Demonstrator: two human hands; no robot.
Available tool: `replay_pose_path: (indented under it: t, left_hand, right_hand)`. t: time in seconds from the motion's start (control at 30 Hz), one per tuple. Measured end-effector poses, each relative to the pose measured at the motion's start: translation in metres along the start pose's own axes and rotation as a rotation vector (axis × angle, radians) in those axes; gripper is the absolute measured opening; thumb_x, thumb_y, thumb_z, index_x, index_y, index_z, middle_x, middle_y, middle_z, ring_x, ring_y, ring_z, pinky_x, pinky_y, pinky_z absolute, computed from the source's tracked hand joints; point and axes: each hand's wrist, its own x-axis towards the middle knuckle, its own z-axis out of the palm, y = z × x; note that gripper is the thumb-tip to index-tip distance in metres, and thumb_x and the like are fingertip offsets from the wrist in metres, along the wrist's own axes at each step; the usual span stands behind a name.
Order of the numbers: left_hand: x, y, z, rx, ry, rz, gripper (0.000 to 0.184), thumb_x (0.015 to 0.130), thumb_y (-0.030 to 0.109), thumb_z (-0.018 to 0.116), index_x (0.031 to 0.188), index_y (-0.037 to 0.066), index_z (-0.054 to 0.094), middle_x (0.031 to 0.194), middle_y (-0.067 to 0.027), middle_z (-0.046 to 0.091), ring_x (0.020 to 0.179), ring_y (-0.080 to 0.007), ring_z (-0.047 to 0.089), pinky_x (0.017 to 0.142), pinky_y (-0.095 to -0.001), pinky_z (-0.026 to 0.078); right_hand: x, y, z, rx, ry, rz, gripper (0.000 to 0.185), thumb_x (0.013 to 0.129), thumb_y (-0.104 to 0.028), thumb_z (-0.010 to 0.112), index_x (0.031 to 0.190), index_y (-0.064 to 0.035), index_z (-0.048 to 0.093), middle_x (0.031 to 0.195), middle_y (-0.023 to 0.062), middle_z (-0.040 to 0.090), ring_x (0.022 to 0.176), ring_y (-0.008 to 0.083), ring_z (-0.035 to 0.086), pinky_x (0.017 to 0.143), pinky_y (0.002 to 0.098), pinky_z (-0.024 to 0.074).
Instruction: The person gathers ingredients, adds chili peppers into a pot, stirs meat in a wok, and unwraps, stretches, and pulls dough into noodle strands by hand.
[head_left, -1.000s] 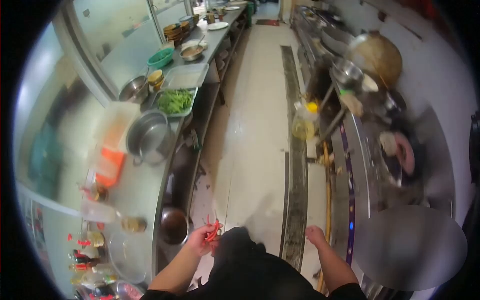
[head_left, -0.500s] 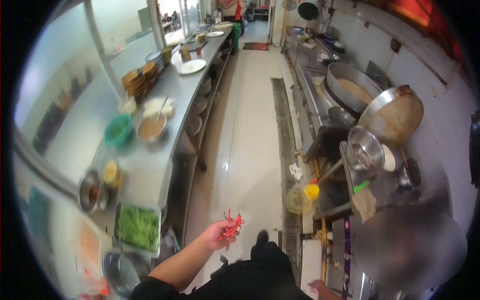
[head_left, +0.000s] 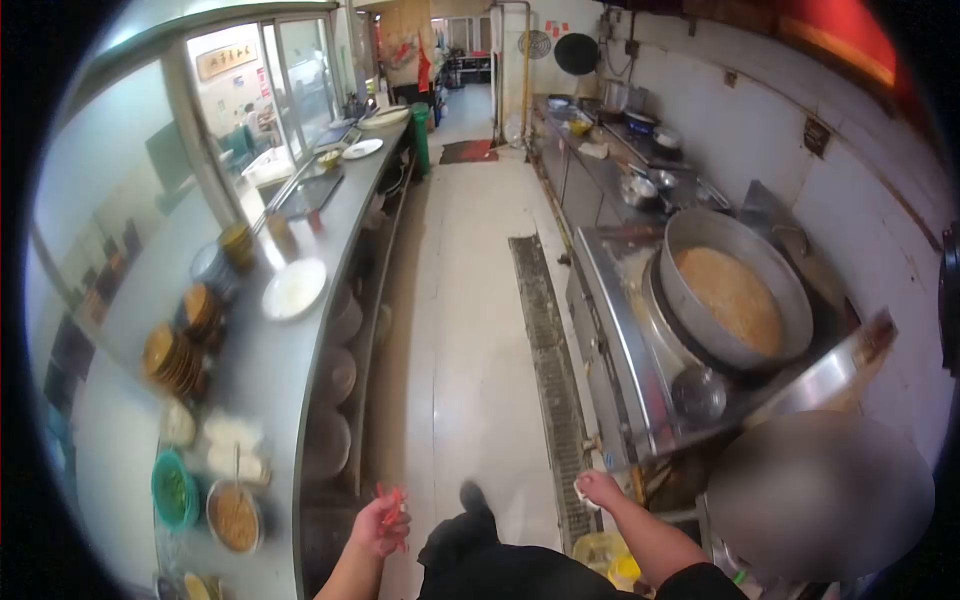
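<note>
My left hand (head_left: 380, 527) is closed around several thin red chili peppers (head_left: 396, 494), which stick out past the fingers. It hangs over the walkway, just right of the left counter's edge. My right hand (head_left: 599, 488) is out over the floor drain beside the stove, with its fingers curled shut; I see nothing held in them. A crumpled white scrap (head_left: 586, 494) shows right behind it, and whether they touch I cannot tell. Below that hand stands a clear jug with a yellow cap (head_left: 623, 571), partly hidden by my forearm.
The left steel counter (head_left: 262, 400) bears a white plate (head_left: 295, 289), stacked brown bowls (head_left: 168, 356), a teal basket (head_left: 160, 492) and a bowl of brown food (head_left: 234, 516). On the right stove sits a large pan (head_left: 682, 232). The tiled walkway (head_left: 450, 300) runs between, beside a drain grate (head_left: 535, 330).
I have moved forward along the walkway, and the counters have shifted down in view. The chili peppers stay in my left hand. My right hand has risen and come forward.
</note>
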Motion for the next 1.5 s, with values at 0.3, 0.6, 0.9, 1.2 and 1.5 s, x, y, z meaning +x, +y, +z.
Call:
replay_pose_path:
  t: [0.3,0.6,0.9,1.2,1.5]
  left_hand:
    - [0.313,0.226,0.205,0.156,-0.159,-0.099,0.016,0.086,0.017,0.055,0.097,0.005,0.057,0.059,0.0003,0.046,0.049,-0.0095,0.041,0.043,-0.0226,0.032]
    - [0.607,0.390,0.451,0.324,-0.202,-0.102,0.020,0.086,0.017,0.058,0.101,0.004,0.059,0.065,-0.0004,0.050,0.053,-0.0094,0.044,0.044,-0.0221,0.033]
    - [0.811,0.556,0.594,0.106,-0.114,-0.098,0.010,0.087,0.019,0.055,0.093,0.011,0.057,0.058,0.0009,0.049,0.045,-0.0091,0.041,0.038,-0.0205,0.030]
    - [1.123,0.721,0.807,0.252,-0.110,-0.119,0.014,0.086,0.018,0.054,0.096,0.009,0.057,0.060,0.0005,0.050,0.047,-0.0097,0.044,0.041,-0.0224,0.033]
    - [1.360,0.755,1.175,0.595,-0.452,-0.263,0.025,0.086,0.018,0.052,0.106,0.004,0.057,0.073,-0.0025,0.053,0.058,-0.0117,0.048,0.044,-0.0207,0.035]
  right_hand:
    - [0.279,-0.068,-0.060,0.033,-0.087,0.014,0.029,0.085,-0.030,0.055,0.091,-0.0035,0.064,0.085,0.0131,0.066,0.074,0.0242,0.062,0.065,0.0387,0.0472]
    - [0.534,-0.059,-0.156,-0.293,-0.164,-0.103,0.033,0.083,-0.037,0.062,0.096,-0.0067,0.066,0.082,0.0110,0.067,0.070,0.0252,0.062,0.064,0.0410,0.0479]
    - [0.888,-0.342,-0.382,-0.195,-0.226,0.024,0.033,0.084,-0.031,0.058,0.103,-0.0041,0.062,0.096,0.0169,0.065,0.084,0.0306,0.064,0.075,0.0416,0.0499]
    - [1.157,-0.404,-0.504,0.034,0.090,0.031,0.033,0.083,-0.032,0.062,0.101,-0.0048,0.062,0.092,0.0161,0.065,0.083,0.0321,0.063,0.075,0.0405,0.0483]
    - [1.294,-0.469,-0.671,0.160,0.142,0.298,0.040,0.080,-0.037,0.063,0.106,-0.0075,0.063,0.090,0.0149,0.067,0.084,0.0264,0.065,0.076,0.0353,0.0507]
